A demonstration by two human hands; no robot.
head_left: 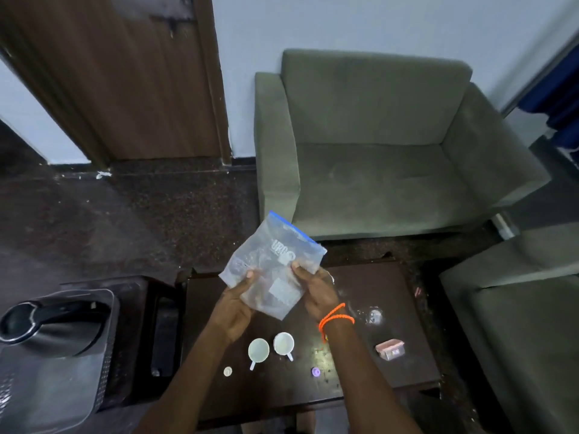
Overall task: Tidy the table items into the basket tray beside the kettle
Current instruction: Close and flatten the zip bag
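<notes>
Left hand (pixel 238 303) and right hand (pixel 316 291) grip the bag (pixel 272 267) above the table's (pixel 360 374) far edge, perhaps checking its blurred contents; cups (pixel 271 347) wait.

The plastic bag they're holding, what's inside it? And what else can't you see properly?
- Plastic bag, head view: contents blurred behind cloudy plastic.
- Left hand and right hand: fingers hidden behind the bag.
- Kettle: partly cut off by the left edge.
- Pink box label: too small.

A grey-green fabric armchair (pixel 382 145) is standing beyond the fingers, a brown wooden door (pixel 131 76) leaning open far left.
</notes>
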